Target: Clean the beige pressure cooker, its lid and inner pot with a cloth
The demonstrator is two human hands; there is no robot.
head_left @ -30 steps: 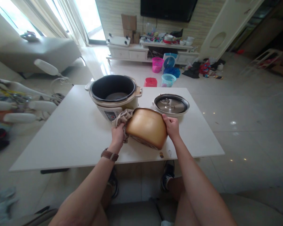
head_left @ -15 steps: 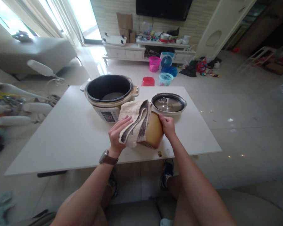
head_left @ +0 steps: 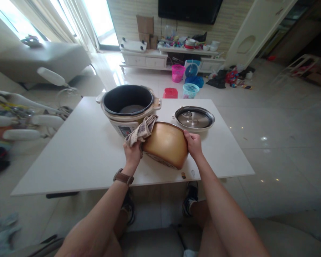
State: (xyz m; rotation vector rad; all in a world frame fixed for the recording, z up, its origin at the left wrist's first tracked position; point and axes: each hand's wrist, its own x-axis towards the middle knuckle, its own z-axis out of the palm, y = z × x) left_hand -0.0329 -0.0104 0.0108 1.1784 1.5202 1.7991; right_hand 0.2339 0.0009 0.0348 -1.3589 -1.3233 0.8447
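Note:
A gold inner pot (head_left: pixel 166 143) is tilted on its side over the table, its base toward me and its mouth hidden. My right hand (head_left: pixel 194 144) is closed on its rim at the right. On the left, my left hand (head_left: pixel 133 153) grips a beige and dark cloth (head_left: pixel 142 132), bunched against the pot's left side. Behind them the white rice cooker body (head_left: pixel 124 122) stands uncovered, its dark inside showing. The cooker's round lid (head_left: pixel 194 119) lies with its metal inner face up, behind my right hand.
The white table (head_left: pixel 77 160) carries these things, with a small brown sticker near its front edge. Beyond it on the floor stand a red stool (head_left: pixel 170 93), a cyan basket (head_left: pixel 190 90) and a pink basket (head_left: pixel 178 73). White-padded equipment (head_left: pixel 49 121) is at the left.
My left hand has moved the cloth left and bunched it up, uncovering more of the gold pot. My right hand keeps its hold on the rim. The view has shifted slightly.

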